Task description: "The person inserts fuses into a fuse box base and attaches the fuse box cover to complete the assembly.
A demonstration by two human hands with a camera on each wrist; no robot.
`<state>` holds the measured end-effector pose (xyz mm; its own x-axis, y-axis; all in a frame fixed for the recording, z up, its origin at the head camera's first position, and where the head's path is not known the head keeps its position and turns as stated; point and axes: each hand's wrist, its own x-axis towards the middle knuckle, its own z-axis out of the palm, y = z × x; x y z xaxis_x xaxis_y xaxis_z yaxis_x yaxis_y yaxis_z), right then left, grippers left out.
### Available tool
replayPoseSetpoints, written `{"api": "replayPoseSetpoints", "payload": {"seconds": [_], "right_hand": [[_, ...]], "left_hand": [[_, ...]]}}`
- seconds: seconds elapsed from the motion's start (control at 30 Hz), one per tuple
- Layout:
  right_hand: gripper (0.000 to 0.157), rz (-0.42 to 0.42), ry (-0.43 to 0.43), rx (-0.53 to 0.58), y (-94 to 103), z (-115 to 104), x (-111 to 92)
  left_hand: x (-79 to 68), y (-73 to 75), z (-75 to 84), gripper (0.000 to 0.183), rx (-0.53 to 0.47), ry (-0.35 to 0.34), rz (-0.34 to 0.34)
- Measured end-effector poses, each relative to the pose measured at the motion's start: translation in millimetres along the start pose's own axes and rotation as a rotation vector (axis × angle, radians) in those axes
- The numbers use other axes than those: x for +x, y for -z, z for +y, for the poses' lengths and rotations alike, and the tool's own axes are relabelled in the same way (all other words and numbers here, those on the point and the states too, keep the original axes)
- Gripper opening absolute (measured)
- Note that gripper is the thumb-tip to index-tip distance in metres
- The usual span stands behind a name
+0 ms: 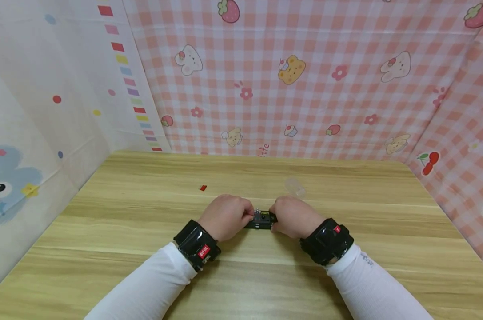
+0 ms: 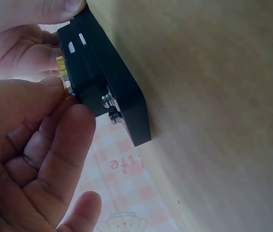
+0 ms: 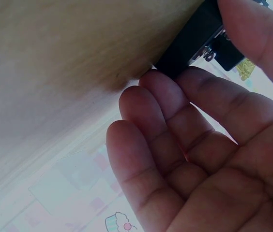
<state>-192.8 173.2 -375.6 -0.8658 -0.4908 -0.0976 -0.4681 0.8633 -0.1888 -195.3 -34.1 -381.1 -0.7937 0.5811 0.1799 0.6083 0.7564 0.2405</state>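
A small black device (image 1: 262,218) lies on the wooden table between both hands. It has a flat base, a raised black box, metal screw terminals (image 2: 110,107) at one end and a yellow part (image 2: 61,66) on top. My left hand (image 1: 227,217) pinches a tiny part at the top of the box between thumb and index finger; the fingertips mostly hide it. With thumb and index finger, my right hand (image 1: 296,218) grips the opposite end of the base (image 3: 187,46). Its other fingers lie loosely bent beside the base, near the table.
A small red piece (image 1: 203,188) with a pale end lies behind the left hand. Behind the right hand is a clear plastic case (image 1: 295,186). A pink checked cloth (image 1: 273,102) hangs at the table's back edge, with patterned cloths on both sides.
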Motion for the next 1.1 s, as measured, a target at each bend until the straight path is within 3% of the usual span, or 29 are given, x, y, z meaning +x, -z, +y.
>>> {"api": "replayPoseSetpoints", "payload": {"seconds": [0.6,1.1], "right_hand": [[0.021,-0.001,-0.005,0.001,0.0,-0.1,0.9],[0.021,-0.006,-0.021,0.006,-0.9,-0.8,2.4]], "left_hand": [[0.3,1.7,0.1,0.008,-0.011,0.016,-0.033],[0.0,2.4,1.8,0.01,0.035,-0.016,0.004]]}}
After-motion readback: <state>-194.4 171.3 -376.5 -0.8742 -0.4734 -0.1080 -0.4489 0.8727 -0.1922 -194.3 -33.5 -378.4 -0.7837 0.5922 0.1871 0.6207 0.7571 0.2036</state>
